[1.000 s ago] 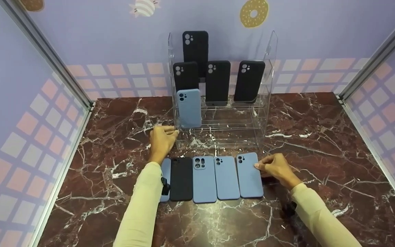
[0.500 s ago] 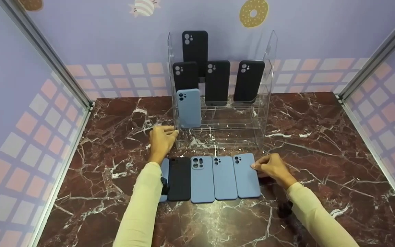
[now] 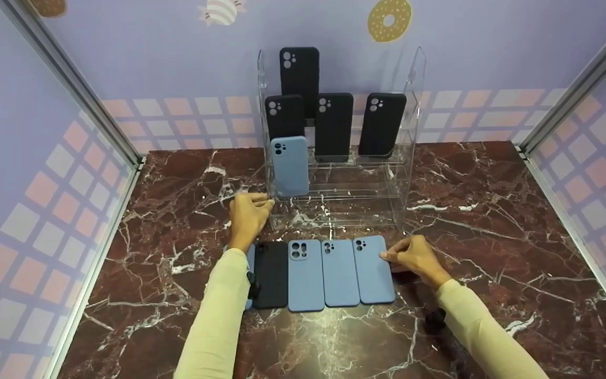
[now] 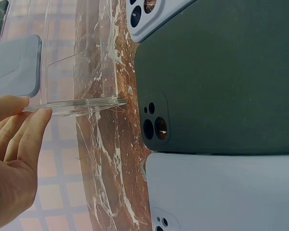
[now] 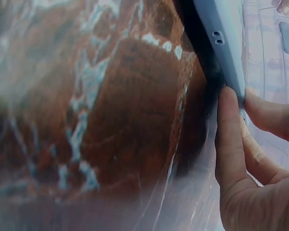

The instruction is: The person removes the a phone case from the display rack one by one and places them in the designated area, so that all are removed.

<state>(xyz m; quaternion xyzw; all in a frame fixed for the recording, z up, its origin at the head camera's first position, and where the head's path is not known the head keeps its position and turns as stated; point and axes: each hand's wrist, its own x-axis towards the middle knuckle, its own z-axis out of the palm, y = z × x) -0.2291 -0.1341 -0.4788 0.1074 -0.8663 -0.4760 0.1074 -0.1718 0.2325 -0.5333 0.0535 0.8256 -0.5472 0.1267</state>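
Note:
A row of phone cases lies side by side in front of a clear acrylic display rack [image 3: 355, 197]. My right hand [image 3: 416, 259] pinches the right edge of the light blue phone case [image 3: 375, 276] at the row's right end, thumb on one face and fingers behind in the right wrist view. To its left are two more blue cases and a black phone case [image 3: 272, 279]; my left sleeve partly hides another blue case. My left hand [image 3: 250, 217] pinches the rack's left side panel [image 4: 82, 106] near its lower front, as the left wrist view shows.
On the rack stand several black phone cases [image 3: 333, 126] and one light blue phone case [image 3: 290, 168] at the lower left. Patterned walls [image 3: 177, 47] enclose the marbled table [image 3: 177, 326] at the back and both sides.
My right hand has moved left with the end blue case, and the whole row has slid left, further under my left sleeve. My left hand and the rack have stayed put.

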